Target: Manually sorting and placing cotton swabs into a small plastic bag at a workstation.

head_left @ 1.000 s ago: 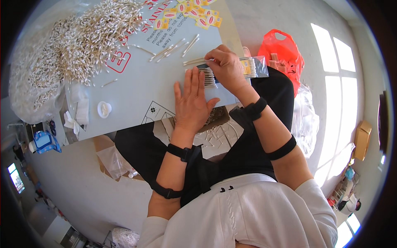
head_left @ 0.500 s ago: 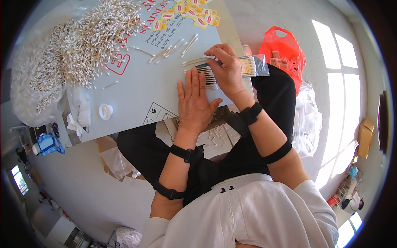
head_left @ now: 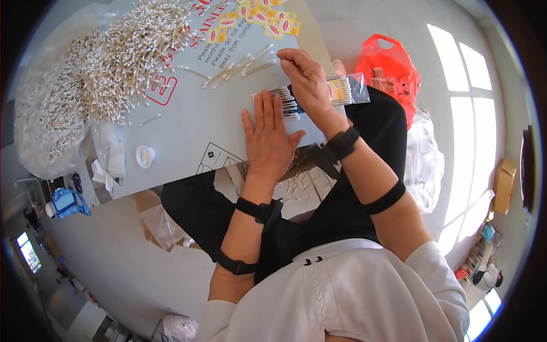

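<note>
Head view: by the tabletop's (head_left: 188, 139) near right corner, my flat left hand (head_left: 266, 139) partly covers the row of cotton swabs (head_left: 289, 105), my right hand (head_left: 308, 82) curls, contents unclear; light, likely snappable, they should pinch best mid-shaft.

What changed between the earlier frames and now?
The right hand moved forward, away from the body, bringing its pinched swabs beside the loose swabs; whether it has fully let go is unclear. The left hand stayed flat over the swab row.
</note>
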Demonstrator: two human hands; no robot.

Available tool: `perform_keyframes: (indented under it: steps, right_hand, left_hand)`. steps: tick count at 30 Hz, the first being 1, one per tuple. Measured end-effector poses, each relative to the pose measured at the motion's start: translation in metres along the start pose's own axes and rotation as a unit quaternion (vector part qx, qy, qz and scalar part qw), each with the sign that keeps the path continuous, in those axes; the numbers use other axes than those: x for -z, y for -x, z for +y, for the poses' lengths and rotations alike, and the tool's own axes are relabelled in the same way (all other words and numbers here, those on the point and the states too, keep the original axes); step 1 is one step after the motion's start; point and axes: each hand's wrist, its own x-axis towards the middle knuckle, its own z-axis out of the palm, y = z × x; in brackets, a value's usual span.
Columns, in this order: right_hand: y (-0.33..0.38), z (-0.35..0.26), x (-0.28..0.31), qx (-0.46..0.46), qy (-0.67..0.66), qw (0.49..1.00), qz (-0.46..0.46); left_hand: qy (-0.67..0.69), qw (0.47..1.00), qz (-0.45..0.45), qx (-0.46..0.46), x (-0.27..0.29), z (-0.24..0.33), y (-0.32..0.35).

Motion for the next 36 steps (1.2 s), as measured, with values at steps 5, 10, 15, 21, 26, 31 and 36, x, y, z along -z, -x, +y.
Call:
perform_keyframes:
  steps: [5, 10, 15, 21, 26, 31, 36]
  right_hand:
    - [0.050, 0.003, 0.007, -0.083, -0.223, 0.970, 0.040]
    - [0.058, 0.005, 0.005, -0.065, -0.252, 0.965, 0.045]
    - [0.057, 0.008, -0.001, -0.042, -0.279, 0.955, 0.091]
    - [0.053, 0.005, -0.011, -0.034, -0.262, 0.960, 0.087]
    - [0.044, 0.015, -0.001, -0.019, -0.238, 0.967, 0.091]
    - [0.046, 0.011, 0.007, 0.004, -0.143, 0.987, 0.067]
    - [0.049, 0.007, 0.014, -0.004, -0.190, 0.979, 0.078]
  left_hand:
    - [-0.003, 1.000, -0.023, 0.002, 0.005, 0.005, -0.002]
    - [0.136, 0.989, 0.053, 0.005, 0.006, -0.005, -0.004]
    - [0.529, 0.821, 0.192, 0.091, 0.006, -0.017, -0.024]
    - [0.680, 0.691, 0.224, 0.103, -0.009, -0.009, -0.043]
    - [0.703, 0.670, 0.217, 0.099, -0.012, 0.001, -0.048]
    - [0.654, 0.712, 0.226, 0.118, -0.003, -0.010, -0.038]
    - [0.354, 0.918, 0.163, 0.068, 0.003, -0.015, -0.019]
